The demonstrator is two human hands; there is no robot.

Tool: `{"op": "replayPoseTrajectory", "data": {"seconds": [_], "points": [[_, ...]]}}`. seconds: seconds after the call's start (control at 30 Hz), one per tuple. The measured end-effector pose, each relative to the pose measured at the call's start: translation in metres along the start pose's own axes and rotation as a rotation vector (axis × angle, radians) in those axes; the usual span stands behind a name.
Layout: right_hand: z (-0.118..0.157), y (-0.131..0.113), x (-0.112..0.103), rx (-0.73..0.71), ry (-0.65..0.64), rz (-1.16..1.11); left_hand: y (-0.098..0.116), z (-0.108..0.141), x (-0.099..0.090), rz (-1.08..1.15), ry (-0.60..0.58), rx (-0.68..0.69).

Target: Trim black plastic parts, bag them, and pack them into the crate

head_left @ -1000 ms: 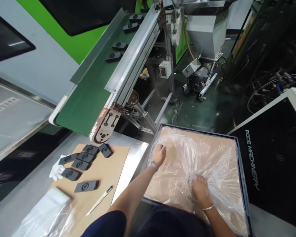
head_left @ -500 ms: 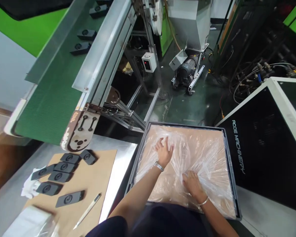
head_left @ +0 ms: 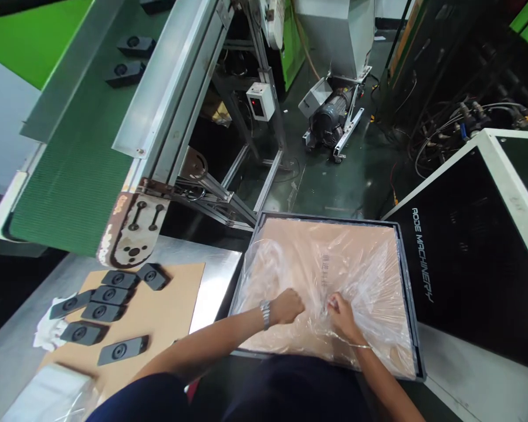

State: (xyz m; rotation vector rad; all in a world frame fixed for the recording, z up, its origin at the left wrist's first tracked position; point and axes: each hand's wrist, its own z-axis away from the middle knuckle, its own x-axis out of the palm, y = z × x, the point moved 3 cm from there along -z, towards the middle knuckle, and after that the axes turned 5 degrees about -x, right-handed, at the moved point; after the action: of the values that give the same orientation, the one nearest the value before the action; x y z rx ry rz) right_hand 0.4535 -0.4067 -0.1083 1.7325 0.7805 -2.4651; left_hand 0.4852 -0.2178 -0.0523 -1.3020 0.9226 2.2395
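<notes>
Clear plastic film (head_left: 372, 278) lies wrinkled over a brown cardboard sheet (head_left: 299, 234) in a dark-rimmed crate (head_left: 408, 293). Over the film's left-centre part is my left hand (head_left: 287, 306), its fingers curled into a fist; whatever it may hold is hidden. To its right, my right hand (head_left: 341, 313) pinches a gathered bit of the film between thumb and fingers. Faint printed characters show through the film above my right hand. A watch circles my left wrist, a thin bracelet the right.
Several black blocks (head_left: 119, 350) rest on a cardboard sheet (head_left: 176, 305) on the metal table at left. Above it ends a green conveyor belt (head_left: 70, 187) carrying more blocks. A black-panelled machine (head_left: 470, 258) borders the crate's right side.
My left hand has come down toward me and its spread fingers have closed. My right hand has risen slightly, closing on the film. The view has shifted a little.
</notes>
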Motion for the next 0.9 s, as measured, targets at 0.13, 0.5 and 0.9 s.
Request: {"op": "replayPoseTrajectory", "data": {"seconds": [0.13,0.5,0.9], "points": [[0.001,-0.008,0.002,-0.061,-0.033,0.021,-0.011,0.074,0.035,0.013,-0.026,-0.046],[-0.010,-0.047,0.016,-0.307,-0.247,0.271,-0.002,0.047,0.065,0.161,0.064,-0.045],[-0.003,-0.052,0.030,-0.323,-0.283,0.319,-0.027,0.071,0.011,0.327,0.756,-1.192]]}}
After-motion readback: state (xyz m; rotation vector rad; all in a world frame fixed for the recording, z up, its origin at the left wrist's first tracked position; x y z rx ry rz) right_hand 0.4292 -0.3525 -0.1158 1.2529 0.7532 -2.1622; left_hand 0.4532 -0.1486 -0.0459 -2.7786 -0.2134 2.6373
